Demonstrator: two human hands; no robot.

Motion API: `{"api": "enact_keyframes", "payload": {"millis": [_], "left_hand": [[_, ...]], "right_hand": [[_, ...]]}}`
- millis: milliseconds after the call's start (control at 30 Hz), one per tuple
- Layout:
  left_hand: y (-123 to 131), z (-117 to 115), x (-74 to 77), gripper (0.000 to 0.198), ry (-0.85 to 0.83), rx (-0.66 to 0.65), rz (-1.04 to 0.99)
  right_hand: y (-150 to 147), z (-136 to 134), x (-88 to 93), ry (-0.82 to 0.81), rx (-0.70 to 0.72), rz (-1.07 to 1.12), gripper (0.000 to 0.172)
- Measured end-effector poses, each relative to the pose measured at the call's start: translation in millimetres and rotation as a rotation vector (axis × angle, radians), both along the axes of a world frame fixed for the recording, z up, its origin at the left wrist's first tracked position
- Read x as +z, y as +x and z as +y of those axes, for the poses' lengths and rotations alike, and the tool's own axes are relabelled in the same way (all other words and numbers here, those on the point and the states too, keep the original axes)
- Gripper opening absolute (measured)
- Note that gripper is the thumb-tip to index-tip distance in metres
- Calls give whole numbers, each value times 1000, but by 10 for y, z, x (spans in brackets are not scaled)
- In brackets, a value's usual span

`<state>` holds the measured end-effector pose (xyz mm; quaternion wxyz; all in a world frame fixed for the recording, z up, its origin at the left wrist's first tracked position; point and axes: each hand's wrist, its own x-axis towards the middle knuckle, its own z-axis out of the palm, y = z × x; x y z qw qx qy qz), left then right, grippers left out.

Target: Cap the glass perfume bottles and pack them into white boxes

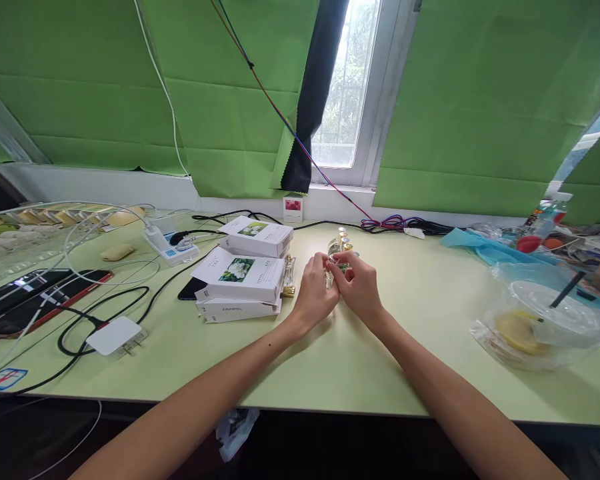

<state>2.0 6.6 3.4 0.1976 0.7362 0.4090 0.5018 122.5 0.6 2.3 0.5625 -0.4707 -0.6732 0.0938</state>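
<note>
Apparently our left hand (pixel 316 290) and right hand (pixel 359 284) pinch a small glass bottle (pixel 329 279) between fingers, right of the white boxes (pixel 266 281); a slack grip could drop it against far bottles (pixel 347 245).

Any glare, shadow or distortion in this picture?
Head view: the window is partly washed out; pale glare streaks the phones. Head view: soft shadow falls on the table beneath the left hand and right hand. Head view: wide-angle stretch toward edges; detail between the hands too small to judge.
</note>
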Motion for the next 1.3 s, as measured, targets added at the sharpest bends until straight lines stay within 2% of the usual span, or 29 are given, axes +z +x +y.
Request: {"api": "enact_keyframes", "payload": {"millis": [933,1300], "left_hand": [[-8,17,-21,17,24,-15,-14],[-4,26,-14,17,21,-23,-4]], "right_hand": [[6,10,-1,-11,73,27,15],[11,13,3,-3,45,20,16]]}}
